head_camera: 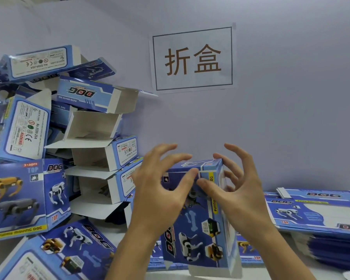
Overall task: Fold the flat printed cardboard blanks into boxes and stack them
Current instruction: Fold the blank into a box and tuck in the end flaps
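A blue printed box (198, 215) is held upright at the centre of the view, between both hands, above the white table (113, 235). The left hand (160, 190) is spread wide, its thumb laid across the upper front of the box and its fingers (178, 157) arched over the top edge; the box is pressed rather than clasped. The right hand (236, 190) is likewise splayed, with the thumb meeting the left thumb on the front face and the curved fingers set against the top right corner and the right side panel (how firmly they bear on it cannot be told). The box is already squared up into a tall shape, its top end closed under the fingertips, while its lower end is seen open with a loose flap hanging. Robot dogs, bones and the word DOG are printed on its faces.

A heap of folded boxes (49, 150) is piled against the wall (291, 118) on the left, many with open ends showing white card. A stack of flat blanks (321, 217) lies on the right. A paper sign (192, 58) is fixed to the wall above
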A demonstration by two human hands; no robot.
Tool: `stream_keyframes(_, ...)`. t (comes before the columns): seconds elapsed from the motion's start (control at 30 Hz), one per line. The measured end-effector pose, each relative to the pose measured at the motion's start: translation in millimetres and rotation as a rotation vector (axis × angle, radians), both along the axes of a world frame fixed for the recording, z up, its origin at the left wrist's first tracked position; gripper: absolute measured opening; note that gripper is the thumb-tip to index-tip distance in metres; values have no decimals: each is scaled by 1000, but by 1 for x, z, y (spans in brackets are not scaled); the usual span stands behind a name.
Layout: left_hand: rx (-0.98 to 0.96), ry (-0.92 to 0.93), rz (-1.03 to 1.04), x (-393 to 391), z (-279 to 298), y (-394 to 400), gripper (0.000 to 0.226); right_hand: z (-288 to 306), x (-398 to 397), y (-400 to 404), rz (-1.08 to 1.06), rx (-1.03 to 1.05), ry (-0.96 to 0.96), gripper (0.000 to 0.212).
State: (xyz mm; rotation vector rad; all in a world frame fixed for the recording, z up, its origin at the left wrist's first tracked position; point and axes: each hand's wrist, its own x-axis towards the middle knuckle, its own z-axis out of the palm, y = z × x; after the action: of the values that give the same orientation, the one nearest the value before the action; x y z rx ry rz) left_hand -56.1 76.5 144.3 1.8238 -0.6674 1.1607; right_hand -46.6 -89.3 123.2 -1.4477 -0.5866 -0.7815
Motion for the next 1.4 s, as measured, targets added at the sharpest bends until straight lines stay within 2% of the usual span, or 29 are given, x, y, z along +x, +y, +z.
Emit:
stream_keyframes(0.07, 49, 19, -8, -4, 2, -13, 35, -1, 0, 4, -38, -48, -58, 75)
stream_keyframes(0.23, -71, 0, -22, -2, -6, -30, 14, -6, 2, 9, -120, -218, -98, 80)
stream_keyframes(0.4, -241, 78, -63, 3, -13, -26, 15, -15, 8, 4, -186, -451, 101, 118)
stream_keyframes(0.53, -268, 92, -64, 3, -15, -26, 31, -20, 13, 5, -306, -468, 13, 92)
stream_keyframes(0.6, -275, 99, -83, 5, -17, -24, 37, -20, 14, 4, -305, -440, -2, 88)
stream_keyframes(0.73, -219, 87, -93, 8, -23, -26, 32, -18, 14, -2, -296, -404, -14, 73)
stream_keyframes(0.9, -151, 82, -90, 6, -23, -26, 26, -18, 14, -3, -251, -376, -5, 71)
stream_keyframes(1.17, -243, 181, -199, 8, -23, -19, 40, -11, 10, 0, -160, -333, -38, 47)
stream_keyframes(1.4, -167, 293, -267, 9, -19, -9, 37, -11, 11, -7, -194, -372, -46, 51)
